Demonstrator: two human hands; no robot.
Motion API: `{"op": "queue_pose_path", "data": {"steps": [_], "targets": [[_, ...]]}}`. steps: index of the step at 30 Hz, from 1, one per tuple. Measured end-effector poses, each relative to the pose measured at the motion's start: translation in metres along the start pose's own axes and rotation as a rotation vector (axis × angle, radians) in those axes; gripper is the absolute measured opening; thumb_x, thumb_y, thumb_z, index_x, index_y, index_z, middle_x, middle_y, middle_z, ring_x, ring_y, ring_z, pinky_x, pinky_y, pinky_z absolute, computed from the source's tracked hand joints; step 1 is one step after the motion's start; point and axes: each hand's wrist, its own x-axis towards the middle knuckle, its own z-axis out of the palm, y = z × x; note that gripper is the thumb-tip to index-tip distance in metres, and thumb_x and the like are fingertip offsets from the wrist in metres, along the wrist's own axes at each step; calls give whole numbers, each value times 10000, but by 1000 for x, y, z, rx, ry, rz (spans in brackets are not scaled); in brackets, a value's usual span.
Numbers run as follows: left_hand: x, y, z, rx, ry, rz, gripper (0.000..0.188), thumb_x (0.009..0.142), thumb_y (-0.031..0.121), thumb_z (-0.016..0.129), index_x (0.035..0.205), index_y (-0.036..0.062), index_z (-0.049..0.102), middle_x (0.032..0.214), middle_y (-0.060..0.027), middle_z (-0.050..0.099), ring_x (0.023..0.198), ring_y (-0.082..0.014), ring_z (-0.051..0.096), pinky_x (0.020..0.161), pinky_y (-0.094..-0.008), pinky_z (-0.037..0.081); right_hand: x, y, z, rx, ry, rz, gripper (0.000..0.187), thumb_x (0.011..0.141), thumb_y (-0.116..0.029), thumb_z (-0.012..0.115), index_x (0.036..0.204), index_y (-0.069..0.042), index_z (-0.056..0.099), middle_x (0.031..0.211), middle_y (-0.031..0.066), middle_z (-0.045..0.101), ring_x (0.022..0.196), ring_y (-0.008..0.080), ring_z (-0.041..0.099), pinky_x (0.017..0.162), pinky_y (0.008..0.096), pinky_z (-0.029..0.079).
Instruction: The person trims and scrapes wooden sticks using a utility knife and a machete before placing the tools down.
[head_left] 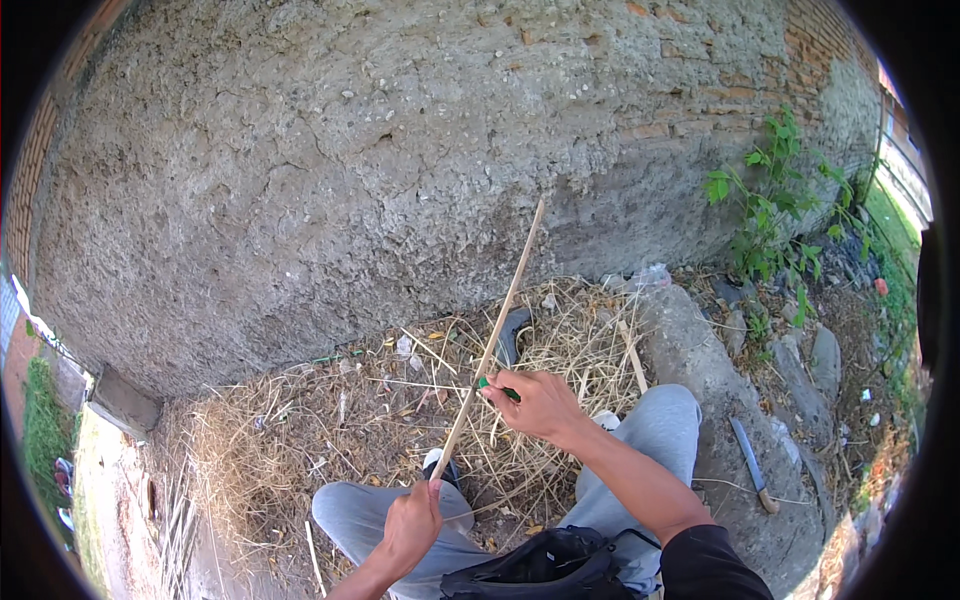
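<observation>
A long, pale strip of wood or bamboo (pixel 518 268) slants up and away from my lap toward the wall. My left hand (pixel 410 523) is closed around its lower end, low and in front of my left knee. My right hand (pixel 537 405) is closed on a small green-handled tool (pixel 500 389), held against the strip about midway along it. The tool's working end is too small to make out. A long knife (pixel 752 462) with a wooden handle lies on the stone slab to my right.
A rough plastered wall (pixel 330 180) rises ahead. Shavings and straw (pixel 265 455) cover the ground around my feet. A concrete slab (pixel 690 335) runs along my right, with a leafy plant (pixel 775 200) and stones beyond it. A black bag (pixel 550 565) rests at my lap.
</observation>
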Motion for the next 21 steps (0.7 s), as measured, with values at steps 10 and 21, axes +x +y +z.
{"op": "queue_pose_path", "data": {"steps": [10,21], "targets": [[-96,-54,-11,132,-46,-7,261,1023,227,471,884,26,560,625,-251,584,552,-445,598,426,-507,409,20,41,-19,-117,-48,262,228,930,-336,650,929,-111,688,567,110,616,513,305,623,492,448,458],[-173,-89,-47,213,-60,-69,172,993,180,508,892,47,546,542,-218,532,477,-433,560,401,-508,397,24,72,-5,-269,-34,404,231,945,-336,611,924,-118,682,602,120,636,610,348,654,561,474,499]]}}
